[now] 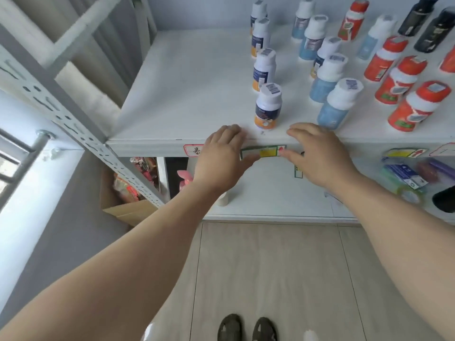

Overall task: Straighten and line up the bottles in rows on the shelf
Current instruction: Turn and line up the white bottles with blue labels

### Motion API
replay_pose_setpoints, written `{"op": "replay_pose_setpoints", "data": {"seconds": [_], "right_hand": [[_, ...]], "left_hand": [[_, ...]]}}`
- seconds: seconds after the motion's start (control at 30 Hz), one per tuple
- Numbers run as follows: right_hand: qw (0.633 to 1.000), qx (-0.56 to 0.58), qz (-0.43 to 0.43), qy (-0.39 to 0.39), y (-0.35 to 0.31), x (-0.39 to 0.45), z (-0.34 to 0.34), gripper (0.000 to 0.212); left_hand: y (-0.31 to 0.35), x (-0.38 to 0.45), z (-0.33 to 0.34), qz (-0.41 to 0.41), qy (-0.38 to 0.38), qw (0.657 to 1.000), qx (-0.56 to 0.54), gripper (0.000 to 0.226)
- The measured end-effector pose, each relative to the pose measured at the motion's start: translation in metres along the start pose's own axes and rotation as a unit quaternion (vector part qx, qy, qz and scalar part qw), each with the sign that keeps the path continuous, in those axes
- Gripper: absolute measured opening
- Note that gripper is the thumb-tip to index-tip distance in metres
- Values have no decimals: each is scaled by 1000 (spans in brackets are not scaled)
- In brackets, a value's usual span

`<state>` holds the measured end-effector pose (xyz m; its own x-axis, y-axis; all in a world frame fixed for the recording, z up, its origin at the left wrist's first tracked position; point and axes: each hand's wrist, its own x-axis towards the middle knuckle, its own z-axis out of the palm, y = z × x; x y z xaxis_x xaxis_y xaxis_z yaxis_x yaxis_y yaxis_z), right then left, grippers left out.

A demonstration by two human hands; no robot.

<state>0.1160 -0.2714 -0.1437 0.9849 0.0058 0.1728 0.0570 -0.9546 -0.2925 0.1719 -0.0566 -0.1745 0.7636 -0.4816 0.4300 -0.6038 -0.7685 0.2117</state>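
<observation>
- Up front, the nearest orange-and-navy bottle (268,107) stands upright on the white shelf (187,94), just behind its front edge, between the two hands and touched by neither.
- Behind it, three more bottles of the same kind (264,70) run back in a loose line toward the wall.
- Next row to the right, the blue bottles (327,80) with white caps stand upright in an uneven line, the front one (339,104) close to the shelf edge.
- Further right, the red bottles (398,80) make another ragged row, and two black bottles (428,23) stand at the back corner.
- Left hand (221,153) rests over the shelf's front edge, fingers together and curled onto the top, holding nothing.
- Right hand (317,153) lies on the same edge just right of the front bottle, fingers slightly spread, also empty.
- Price tags (263,152) are stuck along the shelf's front lip, partly covered by both hands.
- Below, a lower shelf (270,193) holds packaged goods (403,178) at the right.
- A cardboard box (123,207) sits on the floor at the left, beside the perforated metal post (73,119).
- Two dark shoes (246,328) show on the tiled floor.
</observation>
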Motion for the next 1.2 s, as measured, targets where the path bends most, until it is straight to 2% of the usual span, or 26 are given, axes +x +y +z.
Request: {"op": "replay_pose_setpoints", "data": {"seconds": [0.13, 0.23, 0.43, 0.7, 0.83, 0.93, 1.0, 1.07, 1.13, 1.2], "right_hand": [[997, 7, -14, 81, 15, 4, 27, 45], [992, 9, -12, 124, 17, 6, 37, 43], [985, 14, -30, 171, 19, 6, 44, 39], [986, 13, -38, 164, 20, 6, 43, 38], [990, 32, -21, 133, 14, 4, 37, 39], [989, 112, 35, 95, -1, 8, 13, 44], [975, 189, 75, 94, -15, 17, -8, 51], [961, 248, 89, 90, -27, 33, -27, 58], [956, 276, 95, 36, -33, 49, -39, 62], [945, 311, 90, -39, -33, 61, -42, 52]], "left_hand": [[-11, -1, 28, 29, 113, 993, 12, 43], [-16, -2, 36, 42, 152, 987, 12, 38], [-18, -2, 40, 51, 163, 985, 6, 35], [-17, -2, 39, 45, 155, 987, 6, 34], [-8, -4, 34, 5, 118, 993, -11, 36], [8, 5, 12, -88, 50, 993, -62, 47], [18, 17, -5, -163, -25, 978, -127, 58], [25, 31, -19, -203, -89, 956, -195, 69], [26, 44, -23, -232, -136, 930, -249, 75], [25, 52, -24, -230, -149, 924, -267, 74]]}}
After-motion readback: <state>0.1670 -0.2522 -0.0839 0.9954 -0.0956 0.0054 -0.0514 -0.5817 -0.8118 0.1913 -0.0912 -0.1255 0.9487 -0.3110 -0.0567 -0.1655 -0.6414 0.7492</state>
